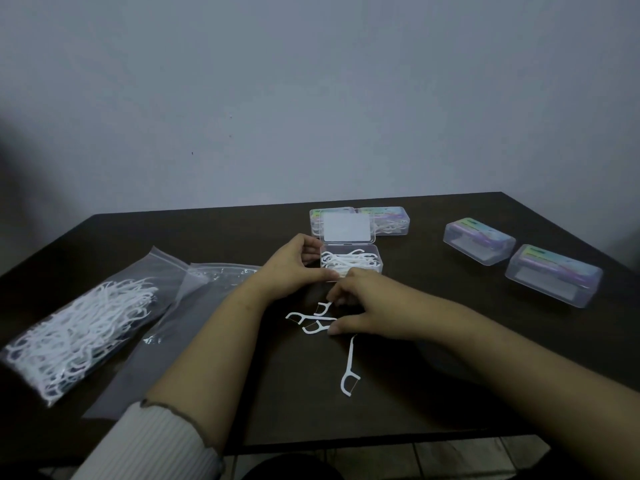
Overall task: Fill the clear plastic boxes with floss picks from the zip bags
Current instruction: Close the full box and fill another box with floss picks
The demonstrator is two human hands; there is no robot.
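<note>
An open clear box (372,259) with its lid (347,227) raised stands mid-table, partly filled with white floss picks. My left hand (294,263) grips the box's left side. My right hand (367,304) is just in front of the box and pinches a floss pick (323,308) at its fingertips. A few loose picks (311,322) lie under that hand, and one more pick (349,370) lies nearer me. A zip bag full of picks (79,330) lies at the left.
An emptied zip bag (207,282) lies beside the full one. A closed filled box (391,221) stands behind the open one. Two closed boxes (479,240) (554,275) with coloured labels sit at the right. The dark table (433,393) ends close to me.
</note>
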